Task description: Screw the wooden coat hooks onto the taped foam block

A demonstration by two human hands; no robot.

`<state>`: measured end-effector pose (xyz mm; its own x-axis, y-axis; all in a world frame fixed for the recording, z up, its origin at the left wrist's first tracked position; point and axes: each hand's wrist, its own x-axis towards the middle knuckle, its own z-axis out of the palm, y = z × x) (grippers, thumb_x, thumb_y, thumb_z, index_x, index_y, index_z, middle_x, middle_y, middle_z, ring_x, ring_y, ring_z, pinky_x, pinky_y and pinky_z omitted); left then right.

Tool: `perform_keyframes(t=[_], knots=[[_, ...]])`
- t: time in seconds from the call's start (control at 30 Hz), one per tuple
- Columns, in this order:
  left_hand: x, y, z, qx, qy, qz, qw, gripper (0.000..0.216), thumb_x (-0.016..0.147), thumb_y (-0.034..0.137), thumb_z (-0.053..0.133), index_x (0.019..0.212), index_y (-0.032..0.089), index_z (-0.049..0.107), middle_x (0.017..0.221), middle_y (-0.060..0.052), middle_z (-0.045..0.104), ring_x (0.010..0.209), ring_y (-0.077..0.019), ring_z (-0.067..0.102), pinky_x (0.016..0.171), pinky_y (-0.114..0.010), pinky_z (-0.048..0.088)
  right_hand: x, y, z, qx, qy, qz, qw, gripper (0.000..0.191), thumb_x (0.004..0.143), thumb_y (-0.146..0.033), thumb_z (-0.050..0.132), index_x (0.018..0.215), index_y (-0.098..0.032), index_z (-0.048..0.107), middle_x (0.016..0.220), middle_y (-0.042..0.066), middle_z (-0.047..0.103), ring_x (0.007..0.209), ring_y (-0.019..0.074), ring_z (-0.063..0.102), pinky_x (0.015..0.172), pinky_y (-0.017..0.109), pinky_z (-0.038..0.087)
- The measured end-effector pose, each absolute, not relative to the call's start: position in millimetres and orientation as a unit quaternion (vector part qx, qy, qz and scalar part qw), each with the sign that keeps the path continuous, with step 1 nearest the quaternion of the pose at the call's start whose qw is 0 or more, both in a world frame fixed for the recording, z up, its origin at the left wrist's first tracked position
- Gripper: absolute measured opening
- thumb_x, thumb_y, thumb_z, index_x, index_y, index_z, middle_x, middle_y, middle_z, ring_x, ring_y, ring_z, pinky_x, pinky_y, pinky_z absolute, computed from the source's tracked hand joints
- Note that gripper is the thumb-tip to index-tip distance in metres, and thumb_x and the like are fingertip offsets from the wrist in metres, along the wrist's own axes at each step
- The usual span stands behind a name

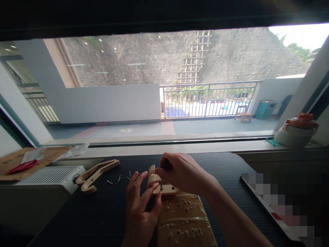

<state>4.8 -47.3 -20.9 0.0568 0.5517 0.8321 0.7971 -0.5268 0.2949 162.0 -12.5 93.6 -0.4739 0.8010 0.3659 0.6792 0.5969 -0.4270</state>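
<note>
My right hand [181,173] is closed round a dark-handled screwdriver [166,166], whose tip points down onto a small wooden hook piece [164,188]. That piece lies on the top edge of a tape-wrapped cardboard block [183,219] pitted with small holes. My left hand [140,204] steadies the wooden piece from the left, fingers stretched up against it. Several loose screws [119,179] lie on the dark table [102,212] just left of the hands.
Two more wooden hooks [96,173] lie at the left of the table, beside a white radiator [51,175]. A cardboard sheet with a red tool [23,166] sits far left. A ruler [267,206] lies at right; a ceramic pot [295,132] stands on the windowsill.
</note>
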Motion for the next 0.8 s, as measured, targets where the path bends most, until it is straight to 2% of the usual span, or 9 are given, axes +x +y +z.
perform_keyframes(t=[0.17, 0.33, 0.53, 0.8], knots=[[11.8, -48.1, -23.2, -0.711, -0.514, -0.466, 0.114, 0.016, 0.076, 0.02, 0.058, 0.09, 0.022, 0.065, 0.124, -0.008, 0.049, 0.123, -0.0315, 0.035, 0.098, -0.051, 0.036, 164.4, -11.8, 92.9, -0.432, -0.851, 0.118, 0.273, 0.021, 0.081, -0.038, 0.05, 0.077, -0.018, 0.056, 0.065, 0.0, 0.057, 0.057, 0.0087, 0.044, 0.053, 0.023, 0.026], [13.6, -48.5, -22.4, -0.681, -0.561, -0.455, 0.122, 0.017, 0.073, 0.027, 0.061, 0.087, 0.023, 0.069, 0.105, -0.009, 0.055, 0.107, -0.03, 0.048, 0.09, -0.049, 0.042, 163.9, -9.8, 91.1, -0.433, -0.847, 0.128, 0.281, 0.022, 0.081, -0.041, 0.05, 0.083, -0.019, 0.053, 0.068, 0.0, 0.056, 0.057, 0.0094, 0.042, 0.054, 0.023, 0.026], [15.3, -46.9, -25.6, -0.664, -0.584, -0.455, 0.108, 0.015, 0.072, 0.03, 0.062, 0.082, 0.023, 0.071, 0.098, -0.008, 0.056, 0.095, -0.0268, 0.052, 0.083, -0.043, 0.045, 161.3, -10.8, 92.2, -0.432, -0.846, 0.142, 0.277, 0.024, 0.082, -0.041, 0.05, 0.095, -0.021, 0.049, 0.071, 0.001, 0.056, 0.057, 0.0099, 0.041, 0.054, 0.024, 0.026], [23.6, -48.8, -26.4, -0.641, -0.617, -0.44, 0.121, 0.016, 0.074, 0.029, 0.06, 0.081, 0.021, 0.071, 0.097, -0.009, 0.056, 0.091, -0.027, 0.051, 0.08, -0.043, 0.045, 164.7, -9.1, 93.7, -0.38, -0.87, 0.108, 0.295, 0.017, 0.085, -0.036, 0.045, 0.088, -0.019, 0.049, 0.07, -0.001, 0.055, 0.056, 0.0086, 0.039, 0.053, 0.023, 0.026]])
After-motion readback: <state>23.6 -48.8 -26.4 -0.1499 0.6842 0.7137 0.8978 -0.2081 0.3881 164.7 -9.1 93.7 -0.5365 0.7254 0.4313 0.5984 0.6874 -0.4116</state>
